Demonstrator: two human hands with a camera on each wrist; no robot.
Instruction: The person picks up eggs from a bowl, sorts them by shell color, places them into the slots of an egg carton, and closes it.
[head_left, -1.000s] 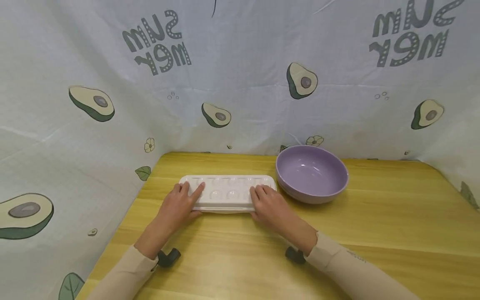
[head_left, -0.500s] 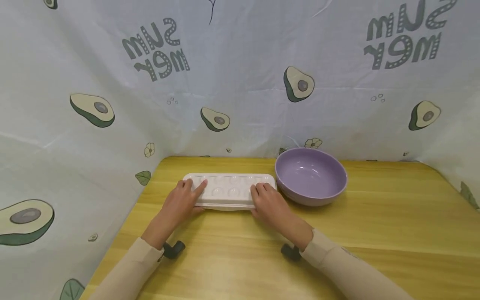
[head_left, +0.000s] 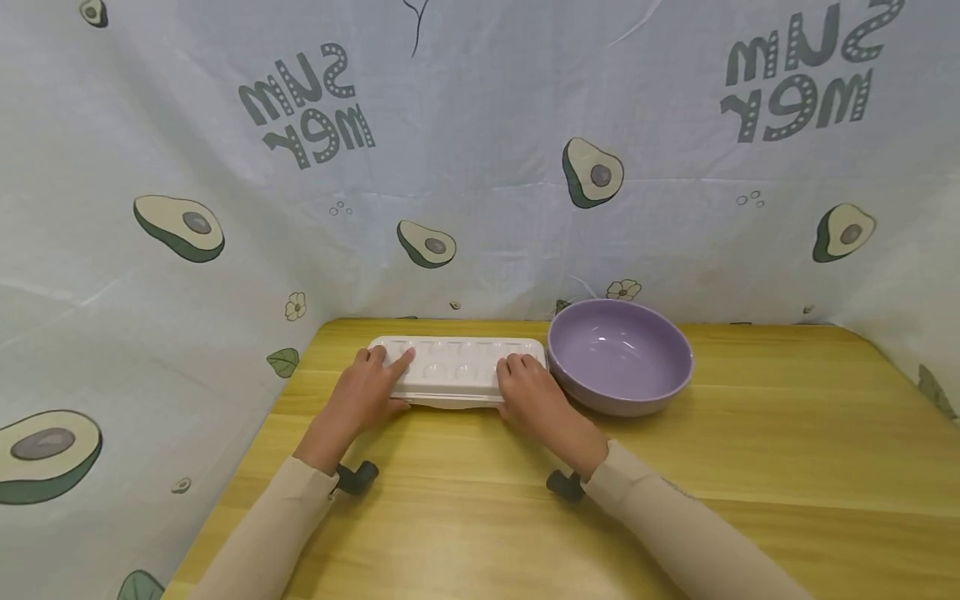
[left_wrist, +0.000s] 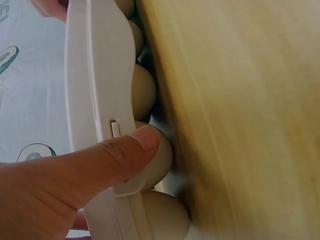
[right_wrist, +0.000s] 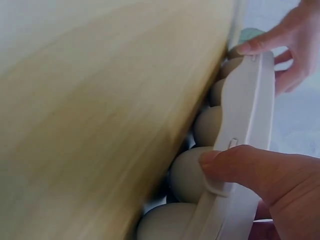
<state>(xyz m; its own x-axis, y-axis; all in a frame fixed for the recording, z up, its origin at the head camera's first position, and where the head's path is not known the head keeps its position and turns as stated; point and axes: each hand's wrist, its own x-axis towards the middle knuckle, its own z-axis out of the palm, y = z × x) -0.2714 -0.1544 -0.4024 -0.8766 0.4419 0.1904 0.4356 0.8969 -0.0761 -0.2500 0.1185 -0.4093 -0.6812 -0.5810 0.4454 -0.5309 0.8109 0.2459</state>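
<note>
A long white plastic egg box (head_left: 450, 373) with rows of round bumps on its top is at the back left of the table. My left hand (head_left: 363, 390) grips its left end, fingers over the top and thumb at the front. The right hand (head_left: 534, 400) holds the other end the same way. Pale eggs (left_wrist: 144, 91) show in a row below the box's front edge in the left wrist view. There the left thumb presses on the rim and one egg. In the right wrist view my right thumb touches another egg (right_wrist: 189, 176). The box's underside is hidden.
A purple bowl (head_left: 618, 358) stands close beside the box's right end. The wooden table (head_left: 750, 450) reaches back to a white curtain (head_left: 480, 175) printed with avocados, which also hangs along the left side. Dark wrist mounts (head_left: 357, 478) sit under both forearms.
Both hands have moved the egg box away from me, nearer the table's back edge, keeping their grip. The bowl stays on the table; the head view has tilted slightly up.
</note>
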